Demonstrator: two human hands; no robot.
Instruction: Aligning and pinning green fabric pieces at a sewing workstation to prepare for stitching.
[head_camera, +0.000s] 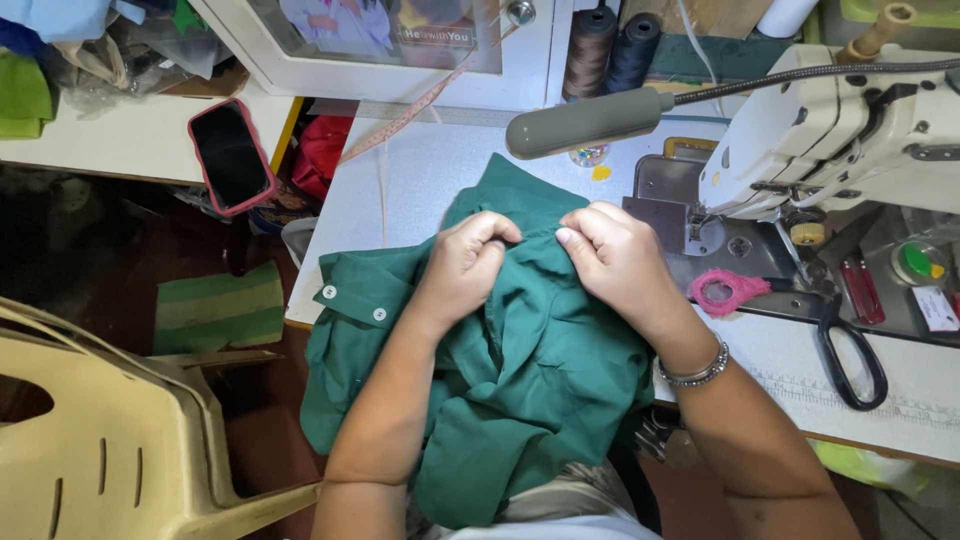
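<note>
both hands, left hand (465, 262) and right hand (612, 255), pinching green shirt (520, 380) fabric close together, working the seam; needs steady grip

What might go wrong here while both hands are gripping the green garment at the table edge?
1. Much of the green garment hangs off the table into the lap; it may slide down if the left hand and right hand loosen.
2. The black scissors lie close to the right forearm; a sideways pull could knock them.
</note>
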